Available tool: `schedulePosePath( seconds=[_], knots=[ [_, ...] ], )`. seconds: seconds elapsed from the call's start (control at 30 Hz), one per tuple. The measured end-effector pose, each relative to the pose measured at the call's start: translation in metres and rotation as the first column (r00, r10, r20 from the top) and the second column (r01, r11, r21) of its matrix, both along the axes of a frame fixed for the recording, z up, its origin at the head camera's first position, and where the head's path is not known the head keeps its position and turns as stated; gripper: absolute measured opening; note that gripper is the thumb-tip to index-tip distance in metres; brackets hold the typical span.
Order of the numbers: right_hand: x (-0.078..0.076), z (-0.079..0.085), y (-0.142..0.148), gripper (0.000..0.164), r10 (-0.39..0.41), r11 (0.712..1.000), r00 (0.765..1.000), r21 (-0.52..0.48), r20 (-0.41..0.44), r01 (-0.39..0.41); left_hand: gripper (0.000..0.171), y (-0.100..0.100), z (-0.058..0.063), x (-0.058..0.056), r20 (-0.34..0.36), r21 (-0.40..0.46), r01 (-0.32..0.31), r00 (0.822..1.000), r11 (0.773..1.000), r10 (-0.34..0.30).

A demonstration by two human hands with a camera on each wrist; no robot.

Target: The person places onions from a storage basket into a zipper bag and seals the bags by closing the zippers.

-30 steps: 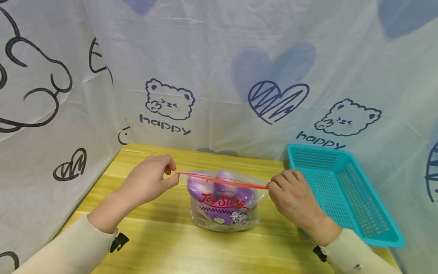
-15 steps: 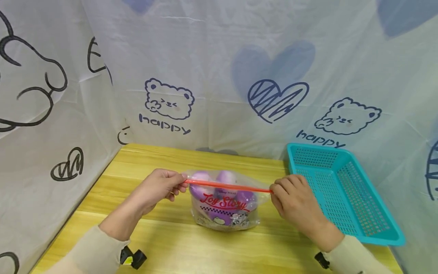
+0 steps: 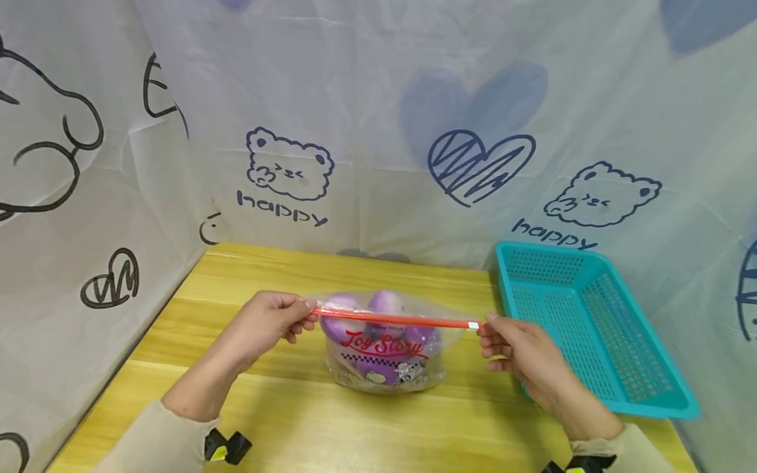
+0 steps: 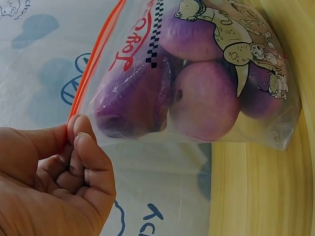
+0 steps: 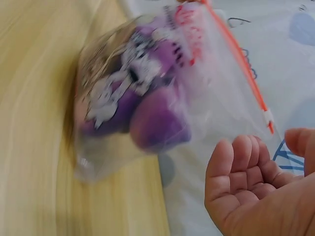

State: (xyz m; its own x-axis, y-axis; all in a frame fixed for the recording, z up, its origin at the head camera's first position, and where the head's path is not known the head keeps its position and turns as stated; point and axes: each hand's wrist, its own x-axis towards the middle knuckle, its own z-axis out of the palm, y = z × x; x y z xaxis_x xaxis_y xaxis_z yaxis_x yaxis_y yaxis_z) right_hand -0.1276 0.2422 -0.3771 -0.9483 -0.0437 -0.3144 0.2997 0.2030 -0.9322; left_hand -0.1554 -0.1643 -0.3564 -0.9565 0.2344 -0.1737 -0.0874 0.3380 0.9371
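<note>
A clear zip bag (image 3: 384, 368) with red lettering and cartoon prints stands upright on the wooden table, filled with several round purple-and-pale things (image 4: 204, 101), like fruit or vegetables. Along its top runs a red zip strip (image 3: 402, 320), and a white slider (image 3: 474, 325) sits at the strip's right end. My left hand (image 3: 269, 322) pinches the left end of that strip between thumb and fingers. Just off the right end is my right hand (image 3: 526, 348); in the right wrist view its fingers are loosely curled, apart from the bag, holding nothing.
A turquoise mesh basket (image 3: 641, 341) stands to the right, close behind my right hand. Printed white cloth (image 3: 378, 164) hangs behind and left of the yellowish wooden table (image 3: 331, 433).
The two red zip lines, apart a second ago, now lie together as one band. My left hand took the left end; my right hand came off the right end, uncovering the white slider.
</note>
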Motion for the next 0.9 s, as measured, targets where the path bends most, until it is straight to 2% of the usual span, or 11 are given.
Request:
schedulePosePath(
  seconds=[0.1, 0.27, 0.53, 0.63, 0.73, 0.9],
  knots=[
    [-0.005, 0.002, -0.002, 0.044, 0.048, 0.996, 0.998, -0.080, 0.043, -0.044, 0.032, -0.002, 0.000, -0.001, 0.004, 0.000, 0.006, 1.000, 1.000, -0.006],
    [-0.009, 0.004, -0.003, 0.026, 0.112, 0.981, 0.992, -0.168, 0.057, -0.101, 0.033, -0.006, 0.000, -0.001, 0.029, 0.026, 0.013, 1.000, 1.000, -0.014],
    [-0.007, 0.000, -0.004, 0.017, 0.110, 0.967, 0.992, -0.237, 0.054, -0.094, 0.037, -0.011, -0.002, 0.001, 0.071, 0.086, 0.004, 0.997, 0.996, -0.010],
    [-0.007, 0.000, -0.007, 0.018, 0.092, 0.976, 0.995, -0.202, 0.031, -0.084, 0.038, -0.012, 0.000, 0.001, 0.077, 0.095, -0.003, 0.997, 0.995, -0.004],
    [-0.006, 0.000, -0.012, 0.019, 0.081, 0.990, 0.997, -0.115, 0.003, -0.080, 0.038, -0.013, 0.000, 0.002, 0.088, 0.101, -0.014, 0.996, 0.995, 0.005],
    [-0.003, 0.001, -0.017, 0.020, 0.107, 0.994, 0.994, -0.021, -0.020, -0.108, 0.038, -0.014, -0.002, 0.004, 0.109, 0.119, -0.021, 0.994, 0.993, 0.008]
  ],
)
